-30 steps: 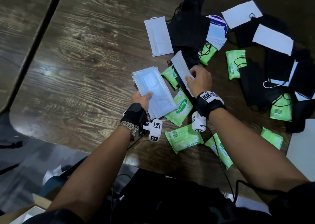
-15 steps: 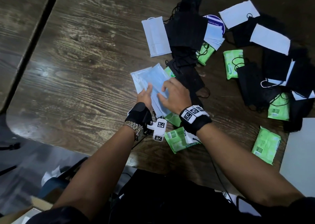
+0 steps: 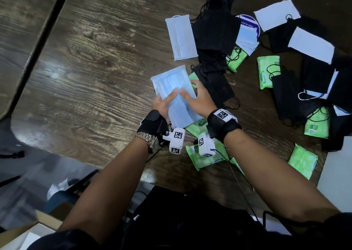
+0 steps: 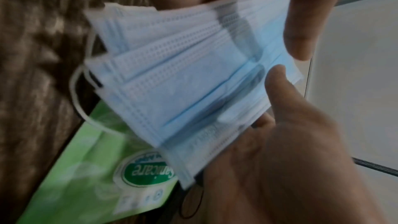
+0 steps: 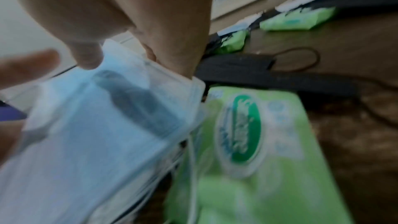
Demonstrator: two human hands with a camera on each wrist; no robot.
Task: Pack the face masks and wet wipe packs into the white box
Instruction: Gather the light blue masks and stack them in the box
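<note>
A stack of light blue face masks is held just above the wooden table. My left hand grips its near left side, thumb on top. My right hand grips the right edge, thumb pressed on the top mask. In the left wrist view the fanned stack sits over a green wet wipe pack. In the right wrist view, the stack lies beside a green pack. Loose black masks, white masks and green packs lie scattered to the right.
More green packs lie near my wrists and at the right. A white flat surface shows at the right edge. A white box in a cardboard carton sits low at the bottom left, off the table.
My right hand carried a mask from the pile onto the stack in my left hand. Both hands now hold the stack, which looks more squared up.
</note>
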